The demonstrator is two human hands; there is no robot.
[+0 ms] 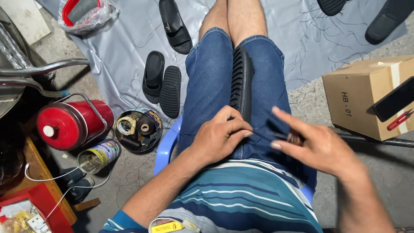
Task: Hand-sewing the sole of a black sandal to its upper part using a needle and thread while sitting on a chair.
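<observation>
A black sandal (241, 77) stands on edge, clamped between my thighs, with its ridged sole facing left. My left hand (222, 138) rests at the sandal's near end, thumb and fingers pinched together on a thin thread (260, 129). The thread runs right towards my right hand (321, 149). That hand is just right of the sandal, with its forefinger stretched out, and it grips a small dark-handled tool (294, 138). The tool's tip is hard to make out. I sit on a blue plastic chair (166, 149).
On the grey sheet (125, 47) to the left lie a pair of black sandals (161, 84) and a single one (174, 26). A round tin of thread spools (138, 129), an open can (99, 155) and a red flask (71, 123) sit nearer. On the right, a cardboard box (358, 99) carries a phone (394, 101) and red snips (399, 120).
</observation>
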